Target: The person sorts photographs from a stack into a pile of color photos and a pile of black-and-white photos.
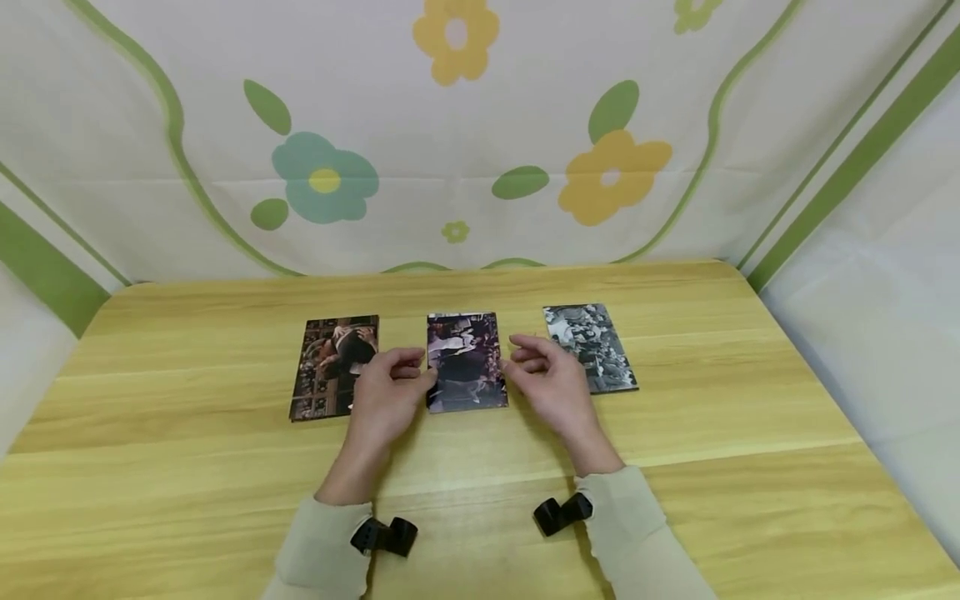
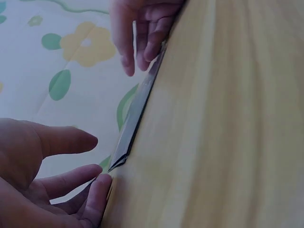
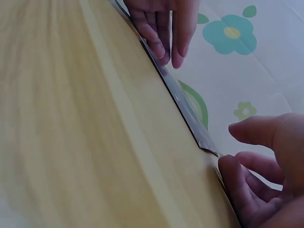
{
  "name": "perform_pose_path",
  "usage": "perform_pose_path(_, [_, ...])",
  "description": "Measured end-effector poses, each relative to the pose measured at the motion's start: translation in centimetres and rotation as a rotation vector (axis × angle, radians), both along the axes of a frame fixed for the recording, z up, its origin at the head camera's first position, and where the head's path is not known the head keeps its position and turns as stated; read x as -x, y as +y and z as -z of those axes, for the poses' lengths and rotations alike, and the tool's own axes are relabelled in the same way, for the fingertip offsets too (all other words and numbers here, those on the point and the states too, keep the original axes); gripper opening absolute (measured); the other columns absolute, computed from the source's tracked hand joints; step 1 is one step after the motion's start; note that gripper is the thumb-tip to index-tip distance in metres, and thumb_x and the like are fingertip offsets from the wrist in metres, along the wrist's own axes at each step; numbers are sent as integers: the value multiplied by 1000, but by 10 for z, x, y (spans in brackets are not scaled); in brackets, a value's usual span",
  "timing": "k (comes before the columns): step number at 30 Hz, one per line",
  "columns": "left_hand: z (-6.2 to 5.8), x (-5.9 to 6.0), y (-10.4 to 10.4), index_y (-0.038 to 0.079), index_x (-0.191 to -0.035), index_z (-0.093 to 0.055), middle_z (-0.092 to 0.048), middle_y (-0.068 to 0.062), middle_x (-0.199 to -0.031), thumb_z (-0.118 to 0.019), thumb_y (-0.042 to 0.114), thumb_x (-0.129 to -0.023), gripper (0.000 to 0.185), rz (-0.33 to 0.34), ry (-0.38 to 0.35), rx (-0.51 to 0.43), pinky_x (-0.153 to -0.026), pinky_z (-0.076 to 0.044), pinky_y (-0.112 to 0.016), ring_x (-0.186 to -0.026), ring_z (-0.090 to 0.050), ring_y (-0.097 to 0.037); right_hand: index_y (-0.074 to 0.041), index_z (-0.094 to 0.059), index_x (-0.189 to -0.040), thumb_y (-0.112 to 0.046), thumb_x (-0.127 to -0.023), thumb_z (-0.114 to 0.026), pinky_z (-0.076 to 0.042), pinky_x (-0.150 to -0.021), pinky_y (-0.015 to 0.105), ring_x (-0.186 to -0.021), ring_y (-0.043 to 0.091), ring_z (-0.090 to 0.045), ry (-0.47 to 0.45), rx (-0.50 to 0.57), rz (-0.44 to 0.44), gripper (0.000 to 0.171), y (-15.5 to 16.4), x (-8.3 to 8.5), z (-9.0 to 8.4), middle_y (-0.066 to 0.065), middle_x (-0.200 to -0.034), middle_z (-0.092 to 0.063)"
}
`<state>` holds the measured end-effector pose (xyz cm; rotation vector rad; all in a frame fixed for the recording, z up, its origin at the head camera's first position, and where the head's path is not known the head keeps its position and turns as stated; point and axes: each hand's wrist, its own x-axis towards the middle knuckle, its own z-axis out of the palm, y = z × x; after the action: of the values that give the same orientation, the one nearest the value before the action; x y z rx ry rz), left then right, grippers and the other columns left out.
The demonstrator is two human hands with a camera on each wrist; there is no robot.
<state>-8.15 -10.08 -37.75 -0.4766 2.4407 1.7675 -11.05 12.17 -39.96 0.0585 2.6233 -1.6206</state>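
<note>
The middle photo print stack (image 1: 465, 367), its top picture dark purple, lies flat on the wooden table between both hands. At its left edge is my left hand (image 1: 390, 396), fingers loosely bent and thumb apart from them. My right hand (image 1: 555, 387) mirrors it at the right edge. In the left wrist view the stack (image 2: 138, 114) appears nearly edge-on, left fingertips (image 2: 102, 183) close by its near corner. The right wrist view has the right fingertips (image 3: 230, 166) at the stack's other near corner, thumb raised clear.
Brown-toned photo prints (image 1: 326, 367) lie left of the middle stack, partly behind the left hand. Black-and-white photo prints (image 1: 592, 346) lie to the right, partly covered by the right hand. A flowered white cloth (image 1: 450, 142) hangs behind the table (image 1: 712, 375).
</note>
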Motion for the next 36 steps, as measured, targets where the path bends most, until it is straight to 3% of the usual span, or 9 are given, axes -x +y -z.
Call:
perform_pose_path(5, [5,1,-4,4,-141,-67,-63,-18,-136,-74,11,-101,41,38,14,-8,-105,-55,-48,-121,-64,-33,-13,-71,-139,-17,-93,-84,-58,-95,37,-106,23,-70,22,-17,12,48,-2,-1,4,9,-124,-75])
perform_pose_path(13, [4,7,2,3,-145,-65,-59,-18,-131,-75,9,-100,47,91,67,67,-105,-51,-46,-117,-59,-32,-14,-74,-135,-22,-91,-86,-59,-92,39,-101,22,-72,81,-69,42,46,-4,2,-1,4,-120,-75])
perform_pose_path(28, [7,-1,5,6,-154,-58,-51,-16,-133,-73,15,-101,56,116,31,133,-94,-44,-38,-114,-51,-29,-11,-73,-138,-26,-91,-85,-55,-88,39,-95,19,-70,109,-218,-14,51,-14,-5,3,5,-113,-73])
perform_pose_path(36, [10,-1,6,7,-152,-61,-51,-16,-135,-74,15,-101,53,103,44,147,-94,-42,-38,-116,-51,-29,-12,-77,-133,-25,-89,-86,-54,-89,40,-93,20,-70,112,-230,-6,47,-16,-3,4,4,-108,-73])
